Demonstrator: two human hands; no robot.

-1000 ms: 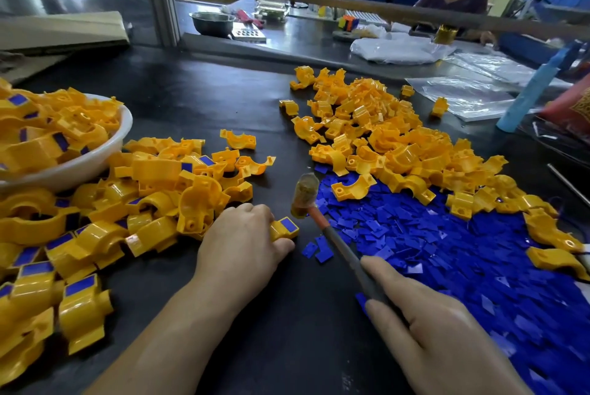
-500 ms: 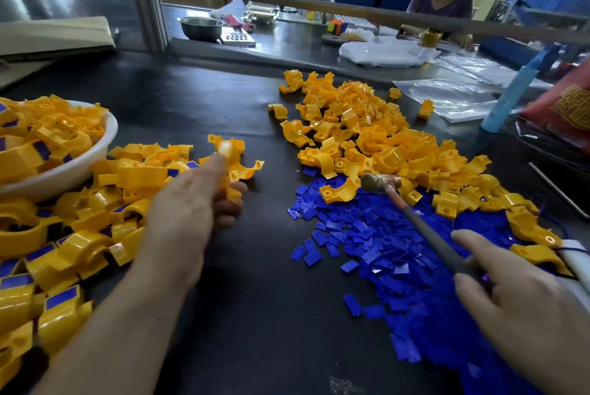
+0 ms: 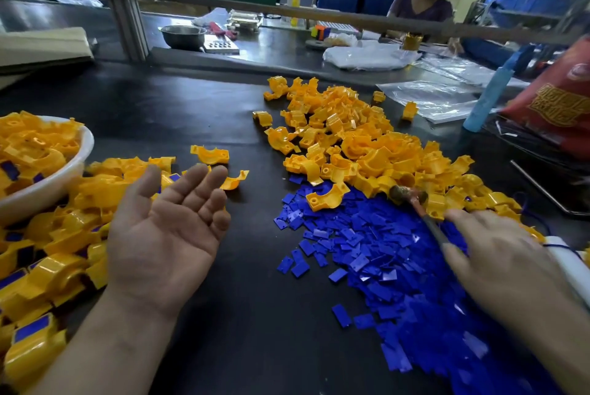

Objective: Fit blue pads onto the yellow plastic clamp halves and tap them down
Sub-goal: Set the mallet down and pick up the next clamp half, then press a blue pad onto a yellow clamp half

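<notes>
Presently, head view, one entry per item. Left hand: palm turned up, fingers straight and loosely spread, holding nothing, hovering over the black table. Right hand: motion-blurred, back of the hand upward, holding the handle of a small hammer; how tightly the fingers curl cannot be told through the blur. Hammer head: beyond the right hand's fingertips, at the seam where yellow parts meet blue ones. Blue pads: a broad loose heap under and to the inner side of the right hand, thinning to scattered single pieces between the two hands. Yellow clamp halves, unfitted: a large heap beyond the right hand, running on past the pads; one half lies on the far edge of the blue heap. Fitted halves: yellow pieces showing blue pads, heaped to the outer side of the left hand and wrist, some reaching just past its fingertips. White bowl: farther out on the left hand's outer side, filled with more yellow halves, some bearing blue. Beyond both hands, across a rail: metal bowl, white plastic bag, a seated person. Beyond the right hand, outer side: clear plastic bags, a light-blue bottle, a red printed bag.
</notes>
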